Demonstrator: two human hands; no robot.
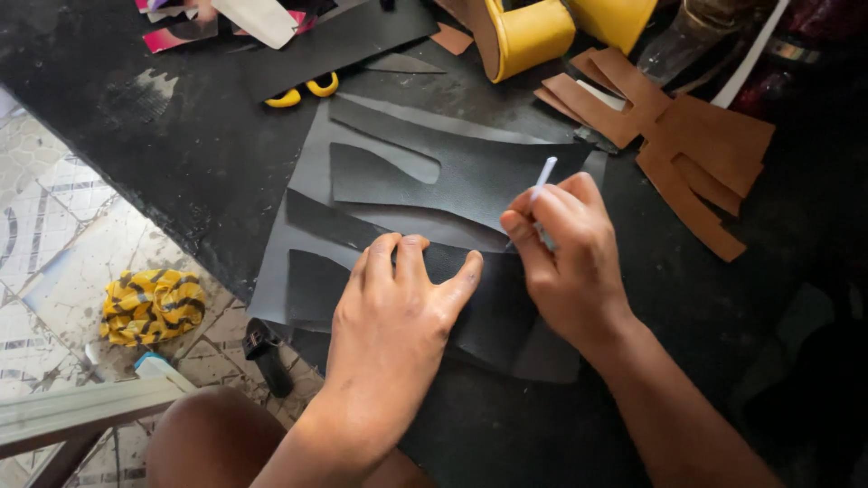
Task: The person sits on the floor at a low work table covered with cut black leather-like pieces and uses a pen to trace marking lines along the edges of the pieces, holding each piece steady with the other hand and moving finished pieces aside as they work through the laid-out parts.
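Head view shows my left hand (398,307) spread flat, pinning a black pattern piece (493,312) on the black sheet (452,176) at centre frame, my right hand (565,253) pinching a white pen (542,181), the outline seemingly only partly traced.

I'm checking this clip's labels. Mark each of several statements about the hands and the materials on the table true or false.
1. The right hand grips a white pen. True.
2. The left hand presses flat on a black pattern piece. True.
3. The brown leather cutouts lie under the left hand. False: they lie apart, beyond the right hand.
4. The yellow-handled scissors are held in the left hand. False: they lie on the black table, partly under a black sheet.
5. A yellow and black striped cloth lies on the tiled floor. True.
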